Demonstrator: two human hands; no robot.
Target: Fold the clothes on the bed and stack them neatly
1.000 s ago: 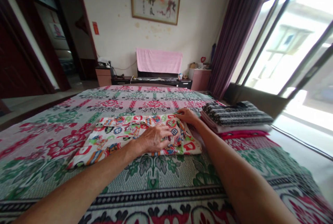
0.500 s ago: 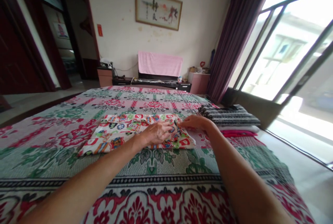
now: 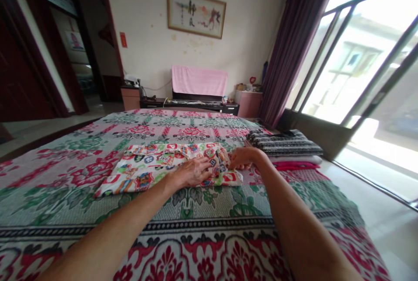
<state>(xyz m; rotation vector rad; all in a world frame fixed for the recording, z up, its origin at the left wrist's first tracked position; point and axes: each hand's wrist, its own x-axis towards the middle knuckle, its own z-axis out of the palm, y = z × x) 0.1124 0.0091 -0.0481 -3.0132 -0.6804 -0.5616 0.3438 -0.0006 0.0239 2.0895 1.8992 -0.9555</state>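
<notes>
"On the flowered bedspread [image 3: 65, 205], the printed cloth [image 3: 133, 170] stretched left to right beneath the flattened left hand [image 3: 195, 172]!"

"And the right hand [image 3: 242, 158]?"

"Curled at its right end, grip I couldn't tell; beyond sat the folded stack [image 3: 284, 144]!"

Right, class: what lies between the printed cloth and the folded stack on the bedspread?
The head view shows the right hand there, curled at the printed cloth, with patterned bedspread around it, before the folded stack.
</notes>
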